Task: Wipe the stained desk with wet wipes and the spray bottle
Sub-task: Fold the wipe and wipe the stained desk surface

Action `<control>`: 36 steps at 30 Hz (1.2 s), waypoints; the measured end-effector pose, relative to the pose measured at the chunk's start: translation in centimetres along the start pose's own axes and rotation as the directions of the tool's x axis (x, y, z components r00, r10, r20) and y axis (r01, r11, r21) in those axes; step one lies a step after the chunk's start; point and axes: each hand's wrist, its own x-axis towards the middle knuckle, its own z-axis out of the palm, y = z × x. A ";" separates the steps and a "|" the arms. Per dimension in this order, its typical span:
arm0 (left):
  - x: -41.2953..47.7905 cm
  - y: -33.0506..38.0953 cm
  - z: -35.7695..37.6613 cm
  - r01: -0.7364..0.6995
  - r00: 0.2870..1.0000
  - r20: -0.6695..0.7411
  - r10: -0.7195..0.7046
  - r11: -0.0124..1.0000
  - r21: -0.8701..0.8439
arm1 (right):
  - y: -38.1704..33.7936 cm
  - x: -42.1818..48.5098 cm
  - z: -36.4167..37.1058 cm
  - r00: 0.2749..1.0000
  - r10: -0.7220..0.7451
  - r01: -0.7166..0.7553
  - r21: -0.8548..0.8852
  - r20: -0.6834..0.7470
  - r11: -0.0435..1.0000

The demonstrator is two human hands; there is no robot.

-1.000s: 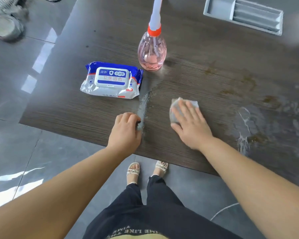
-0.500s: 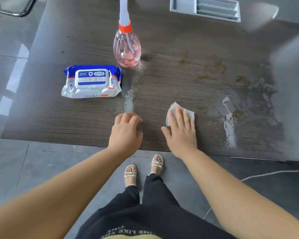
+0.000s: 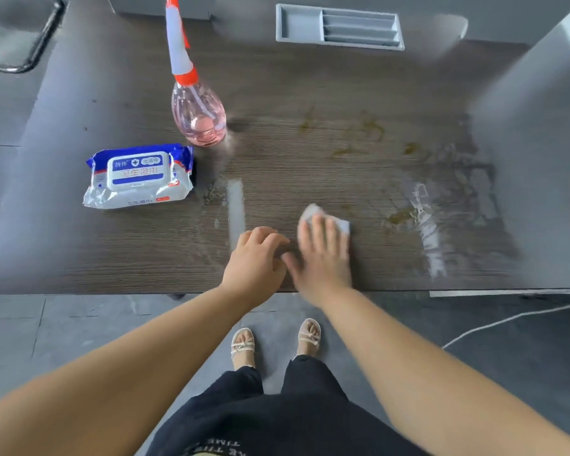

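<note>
The dark wood desk [image 3: 129, 258] fills the view, and it's far from clean: brown stains [image 3: 369, 128] sit untouched across the far middle, and another brown blot [image 3: 402, 214] lies beside a pale wet smear [image 3: 428, 232] out to the right. At the left lies the blue-and-white pack of wet wipes [image 3: 139, 176], lid closed, with the pink spray bottle [image 3: 198, 116] upright just behind it, neither in hand. Now the action: the right hand [image 3: 323, 255] has swept its wipe [image 3: 341, 225] leftward over the last 1 second, and it's blurred with speed. A second ago it was well apart from the left hand [image 3: 255, 261]; now its thumb is right up against it. The right fingers lie straight and flat, pressing the folded wipe to the wood, its corners peeking out past the fingertips. The left hand hasn't budged, fingers curled under, nothing visible in it, braced near the front edge below a pale wet streak [image 3: 236, 205]. So this stroke looks spent; the likely call is a sweep back right, where the worst marks wait.
</note>
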 end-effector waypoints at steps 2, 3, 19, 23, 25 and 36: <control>0.5 0.8 0.3 0.065 0.997 -0.038 -0.067 0.997 -0.051 | -0.6 -1.3 0.9 0.961 -0.271 0.273 -0.010 0.060 0.962; 0.6 1.0 0.5 0.085 0.995 -0.041 -0.087 0.995 -0.053 | 0.8 -2.4 1.6 0.924 -0.378 0.382 -0.055 0.063 0.923; 0.9 2.0 2.1 0.133 0.986 0.079 -0.149 0.974 0.182 | 8.5 0.1 0.3 0.845 -0.534 0.533 -0.115 0.022 0.838; 0.8 2.8 2.4 0.140 0.988 0.046 -0.150 0.973 0.182 | 11.7 1.1 -0.4 0.943 -0.329 0.321 -0.121 -0.053 0.939; 1.0 3.1 2.7 0.144 0.988 0.029 -0.152 0.971 0.193 | 8.7 1.1 -0.1 0.984 -0.178 0.177 -0.038 -0.031 0.983; 2.1 5.1 3.3 0.224 0.974 -0.080 -0.211 0.947 0.228 | 17.0 -3.7 0.3 0.962 -0.259 0.252 -0.081 -0.091 0.964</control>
